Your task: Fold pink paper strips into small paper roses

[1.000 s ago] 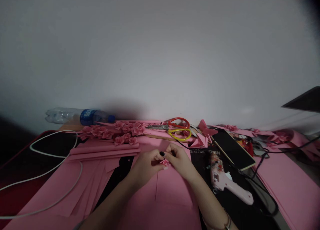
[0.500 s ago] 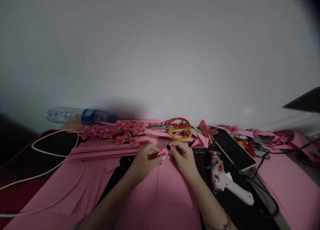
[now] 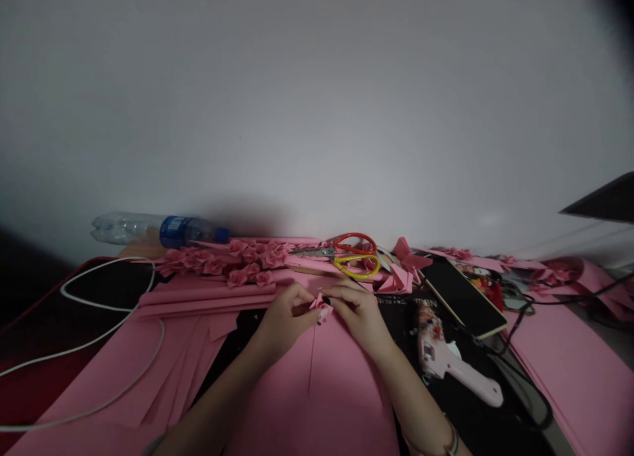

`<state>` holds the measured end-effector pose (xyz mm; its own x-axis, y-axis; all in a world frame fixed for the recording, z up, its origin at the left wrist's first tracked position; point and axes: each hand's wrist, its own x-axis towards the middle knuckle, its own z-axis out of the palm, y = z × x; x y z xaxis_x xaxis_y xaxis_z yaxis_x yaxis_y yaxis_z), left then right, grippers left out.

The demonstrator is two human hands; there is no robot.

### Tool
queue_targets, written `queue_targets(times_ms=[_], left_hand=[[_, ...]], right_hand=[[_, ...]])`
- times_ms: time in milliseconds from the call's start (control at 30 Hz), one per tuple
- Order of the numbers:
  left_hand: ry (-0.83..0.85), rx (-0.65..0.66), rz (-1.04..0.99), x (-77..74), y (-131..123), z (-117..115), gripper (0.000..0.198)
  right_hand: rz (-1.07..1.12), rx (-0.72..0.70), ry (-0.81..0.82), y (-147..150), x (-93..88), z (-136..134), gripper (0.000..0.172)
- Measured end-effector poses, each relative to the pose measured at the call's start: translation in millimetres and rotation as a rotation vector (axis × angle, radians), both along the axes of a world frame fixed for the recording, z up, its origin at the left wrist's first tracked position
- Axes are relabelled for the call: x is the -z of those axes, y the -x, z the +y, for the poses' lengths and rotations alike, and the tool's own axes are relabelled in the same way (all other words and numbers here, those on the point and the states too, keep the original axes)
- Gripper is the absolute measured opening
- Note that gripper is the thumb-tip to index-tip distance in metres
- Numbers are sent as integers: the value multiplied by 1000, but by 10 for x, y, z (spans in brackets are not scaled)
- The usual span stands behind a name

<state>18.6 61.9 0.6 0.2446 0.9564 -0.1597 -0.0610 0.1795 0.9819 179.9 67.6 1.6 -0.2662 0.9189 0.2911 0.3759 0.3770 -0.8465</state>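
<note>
Folded paper piece (image 3: 319, 303): pink. Paper sheets (image 3: 307, 383): same pink, plain. Paper roses (image 3: 247, 258): deeper pink. Scissors (image 3: 312, 252): grey blades, one red handle, one yellow. Water bottle (image 3: 173, 232): clear, blue label and cap. Glue gun (image 3: 448, 367): pale pink. Cable (image 3: 99, 308): white. Phone (image 3: 463, 296): black screen, gold edge.

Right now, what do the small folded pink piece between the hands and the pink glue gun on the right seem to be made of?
The folded piece looks like matte pink paper: sharp creases, no shine. The glue gun seems moulded plastic, smooth with a soft sheen.
</note>
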Motion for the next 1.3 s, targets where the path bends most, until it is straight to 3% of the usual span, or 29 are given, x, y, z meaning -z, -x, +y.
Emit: queue_targets(times_ms=[367, 900, 1300], left_hand=[[-5, 18, 61, 79, 17, 5, 25], [28, 32, 18, 57, 9, 10, 26], [-47, 33, 89, 59, 25, -1, 22]], right_hand=[[-62, -55, 50, -26, -37, 14, 14], [96, -23, 237, 13, -39, 25, 10], [148, -55, 342, -3, -49, 24, 6]])
